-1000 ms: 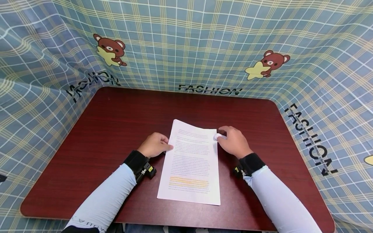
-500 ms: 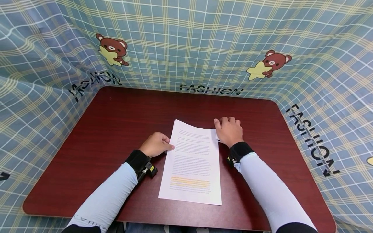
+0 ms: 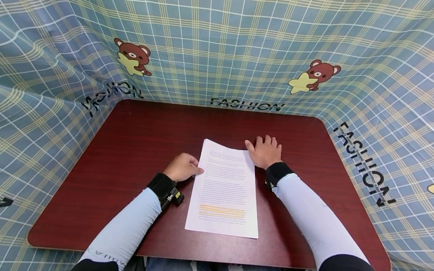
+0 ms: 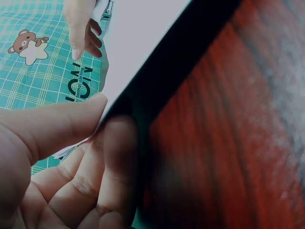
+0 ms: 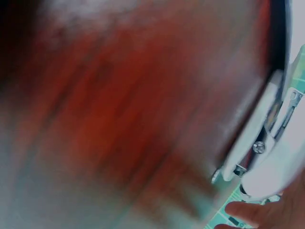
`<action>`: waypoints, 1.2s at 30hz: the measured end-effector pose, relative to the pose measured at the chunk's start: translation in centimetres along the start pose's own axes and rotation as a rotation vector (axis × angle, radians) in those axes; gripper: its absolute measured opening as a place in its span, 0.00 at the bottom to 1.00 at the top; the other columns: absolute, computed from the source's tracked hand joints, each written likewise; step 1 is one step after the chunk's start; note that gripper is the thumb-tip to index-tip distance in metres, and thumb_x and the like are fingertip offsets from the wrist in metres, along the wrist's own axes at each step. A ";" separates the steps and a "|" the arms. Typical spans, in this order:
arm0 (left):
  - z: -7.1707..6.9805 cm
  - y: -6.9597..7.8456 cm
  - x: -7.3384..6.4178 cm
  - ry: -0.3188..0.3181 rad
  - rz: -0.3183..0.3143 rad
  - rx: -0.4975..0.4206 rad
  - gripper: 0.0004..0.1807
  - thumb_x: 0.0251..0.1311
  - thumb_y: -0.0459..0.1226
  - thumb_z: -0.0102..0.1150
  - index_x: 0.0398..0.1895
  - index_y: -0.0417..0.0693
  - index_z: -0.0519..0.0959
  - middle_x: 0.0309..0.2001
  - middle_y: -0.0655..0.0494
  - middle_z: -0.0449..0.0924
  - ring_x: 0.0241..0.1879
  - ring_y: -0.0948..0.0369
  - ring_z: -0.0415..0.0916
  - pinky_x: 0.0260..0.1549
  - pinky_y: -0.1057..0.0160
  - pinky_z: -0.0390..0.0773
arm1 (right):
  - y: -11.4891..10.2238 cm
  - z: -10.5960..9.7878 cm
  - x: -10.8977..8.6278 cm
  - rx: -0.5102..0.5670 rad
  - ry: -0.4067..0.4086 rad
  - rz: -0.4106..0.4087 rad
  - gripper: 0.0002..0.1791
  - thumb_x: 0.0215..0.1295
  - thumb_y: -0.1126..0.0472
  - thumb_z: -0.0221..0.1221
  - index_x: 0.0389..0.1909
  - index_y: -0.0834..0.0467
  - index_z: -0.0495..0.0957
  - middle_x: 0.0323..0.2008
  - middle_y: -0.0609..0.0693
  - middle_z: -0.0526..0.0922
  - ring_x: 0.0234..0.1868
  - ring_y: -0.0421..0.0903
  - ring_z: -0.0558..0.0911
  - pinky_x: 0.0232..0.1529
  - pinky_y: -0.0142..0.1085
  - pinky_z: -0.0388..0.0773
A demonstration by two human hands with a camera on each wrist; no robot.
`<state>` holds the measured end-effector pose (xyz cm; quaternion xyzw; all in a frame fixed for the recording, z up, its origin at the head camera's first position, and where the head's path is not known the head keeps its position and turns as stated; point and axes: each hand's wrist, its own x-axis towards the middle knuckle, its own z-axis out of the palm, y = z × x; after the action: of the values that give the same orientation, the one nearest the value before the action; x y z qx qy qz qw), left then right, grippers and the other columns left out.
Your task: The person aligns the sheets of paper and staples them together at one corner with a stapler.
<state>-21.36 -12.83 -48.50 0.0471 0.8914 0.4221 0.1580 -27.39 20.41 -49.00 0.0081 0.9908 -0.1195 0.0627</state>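
A stack of printed paper [image 3: 222,188] with orange highlighted lines lies in front of me, its top part raised. My left hand [image 3: 183,167] pinches the stack's left edge between thumb and bent fingers. At the top right corner, my right hand [image 3: 264,152] lies palm down with fingers spread and fairly straight. Under that palm is a white stapler [image 5: 281,157], hidden in the head view. The right wrist view shows its base and upper arm beside the paper's edge, with the fingers [image 5: 248,210] reaching past it.
The dark red wooden table [image 3: 152,124] has rounded corners. A blue plaid cloth [image 3: 203,56] with bears and lettering hangs around its back and sides. Black wrist cameras [image 3: 174,195] sit close to the paper and tabletop.
My right hand has turned from gripping the stapler at its side to lying over it, fingers spreading and moving slightly away from me. The left hand keeps its pinch on the paper.
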 end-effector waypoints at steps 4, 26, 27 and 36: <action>0.0 -0.1 0.0 -0.008 -0.005 -0.006 0.09 0.58 0.42 0.75 0.34 0.46 0.86 0.26 0.57 0.85 0.24 0.60 0.76 0.25 0.63 0.71 | 0.1 0.3 0.4 -0.005 -0.059 0.004 0.55 0.71 0.21 0.26 0.82 0.60 0.51 0.81 0.69 0.45 0.81 0.72 0.42 0.74 0.72 0.38; 0.2 0.0 -0.4 -0.006 -0.036 0.033 0.10 0.58 0.43 0.75 0.26 0.49 0.85 0.21 0.55 0.84 0.23 0.59 0.79 0.25 0.63 0.72 | -1.0 0.5 0.8 -0.116 -0.148 0.029 0.53 0.72 0.21 0.28 0.84 0.56 0.43 0.82 0.69 0.39 0.81 0.74 0.38 0.70 0.77 0.30; 0.3 -0.1 -0.4 -0.005 -0.039 0.038 0.10 0.58 0.43 0.75 0.26 0.49 0.85 0.21 0.55 0.84 0.23 0.59 0.79 0.25 0.63 0.72 | -1.1 0.6 0.8 -0.123 -0.148 0.028 0.53 0.72 0.22 0.29 0.84 0.55 0.43 0.82 0.68 0.39 0.81 0.74 0.38 0.70 0.77 0.30; 0.3 0.0 -0.2 0.015 -0.012 0.099 0.13 0.56 0.44 0.75 0.23 0.50 0.82 0.19 0.58 0.80 0.22 0.60 0.76 0.24 0.62 0.72 | -1.5 0.3 1.3 -0.200 -0.146 0.025 0.49 0.72 0.23 0.29 0.85 0.49 0.41 0.82 0.69 0.39 0.80 0.76 0.39 0.68 0.80 0.30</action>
<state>-21.05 -12.68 -48.59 0.0463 0.9127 0.3767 0.1514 -28.67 18.89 -49.15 0.0056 0.9904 -0.0193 0.1367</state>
